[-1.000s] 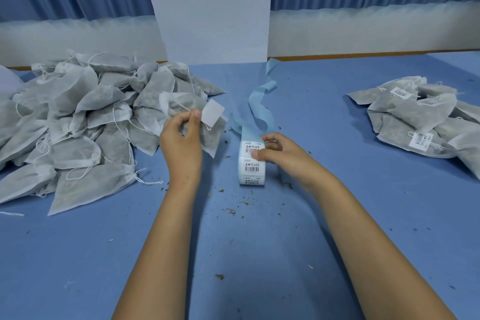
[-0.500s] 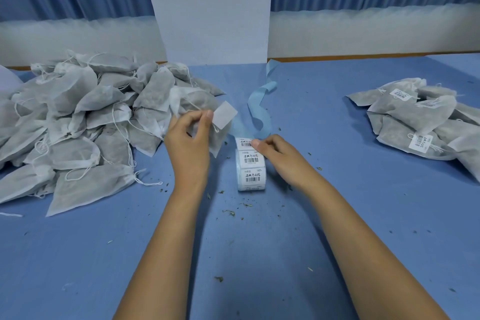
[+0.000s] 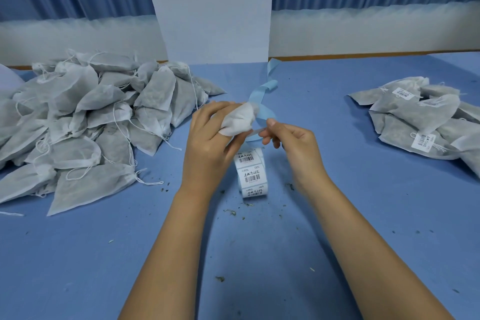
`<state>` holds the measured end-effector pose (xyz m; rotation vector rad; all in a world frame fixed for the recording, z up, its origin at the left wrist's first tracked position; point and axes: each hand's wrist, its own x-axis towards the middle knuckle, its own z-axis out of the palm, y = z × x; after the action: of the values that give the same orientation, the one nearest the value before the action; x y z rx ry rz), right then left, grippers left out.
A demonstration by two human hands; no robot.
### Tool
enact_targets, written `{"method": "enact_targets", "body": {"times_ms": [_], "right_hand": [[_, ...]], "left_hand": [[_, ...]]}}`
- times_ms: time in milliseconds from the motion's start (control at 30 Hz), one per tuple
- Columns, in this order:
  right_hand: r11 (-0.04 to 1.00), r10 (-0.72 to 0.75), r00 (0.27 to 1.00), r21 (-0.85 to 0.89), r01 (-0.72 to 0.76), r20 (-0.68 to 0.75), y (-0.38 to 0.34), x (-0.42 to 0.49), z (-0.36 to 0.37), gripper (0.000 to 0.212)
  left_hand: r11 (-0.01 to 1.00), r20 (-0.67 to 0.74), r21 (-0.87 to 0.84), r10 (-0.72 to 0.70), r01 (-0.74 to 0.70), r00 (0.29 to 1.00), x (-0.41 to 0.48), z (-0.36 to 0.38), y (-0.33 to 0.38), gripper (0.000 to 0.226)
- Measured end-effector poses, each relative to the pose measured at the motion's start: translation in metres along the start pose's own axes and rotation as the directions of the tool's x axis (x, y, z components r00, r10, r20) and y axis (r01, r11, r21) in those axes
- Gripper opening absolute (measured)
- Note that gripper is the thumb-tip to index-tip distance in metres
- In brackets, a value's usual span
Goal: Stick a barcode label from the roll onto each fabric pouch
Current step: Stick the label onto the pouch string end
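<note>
We see the left hand [image 3: 207, 143] raised over the middle of the worktop [image 3: 259, 254], its fingers curled round a white fabric pouch [image 3: 236, 119]. The right hand [image 3: 293, 145] is just beside it, thumb and forefinger pinching a thin pale label [image 3: 255, 130] seen edge-on, its far end close to the pouch; we cannot tell whether they touch. Below the hands the label roll [image 3: 252, 174] stands on the worktop, barcodes facing us, and its blue backing strip [image 3: 261, 93] trails off toward the back edge. A big heap of plain pouches [image 3: 85, 122] lies by the left edge, a smaller heap of labelled pouches [image 3: 420, 122] by the right edge. Dark crumbs [image 3: 231, 212] are scattered near the roll.
</note>
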<state>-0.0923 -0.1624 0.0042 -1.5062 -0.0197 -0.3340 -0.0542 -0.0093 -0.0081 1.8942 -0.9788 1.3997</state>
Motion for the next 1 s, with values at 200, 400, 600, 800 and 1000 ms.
{"method": "enact_targets", "body": {"times_ms": [200,400,600,800,1000], "right_hand": [[0.994,0.110,0.993,0.020,-0.111,0.040,0.003,0.001,-0.002,0.023],[0.993,0.118,0.990,-0.006,-0.119,-0.083,0.002,0.005,-0.008,0.018],[0.981,-0.189,0.981,0.043,0.190,-0.035,-0.013,0.003,0.000,0.021],[0.953,-0.301,0.948,-0.011,0.304,0.103,-0.021,0.011,0.041,0.016],[0.953,-0.269,0.960,-0.120,0.277,0.080,-0.011,0.012,0.045,0.015]], "left_hand": [[1.000,-0.012,-0.006,0.007,-0.007,1.000,0.000,0.000,0.001,0.018],[0.818,-0.086,-0.213,-0.560,0.534,0.824,0.005,-0.014,0.007,0.017],[0.476,0.021,-0.411,-0.847,0.777,0.531,0.012,-0.025,-0.008,0.026],[0.526,0.172,-0.418,-0.754,0.740,0.634,0.011,-0.023,-0.007,0.040],[0.527,0.297,-0.464,-0.664,0.712,0.686,0.011,-0.022,-0.004,0.046]]}}
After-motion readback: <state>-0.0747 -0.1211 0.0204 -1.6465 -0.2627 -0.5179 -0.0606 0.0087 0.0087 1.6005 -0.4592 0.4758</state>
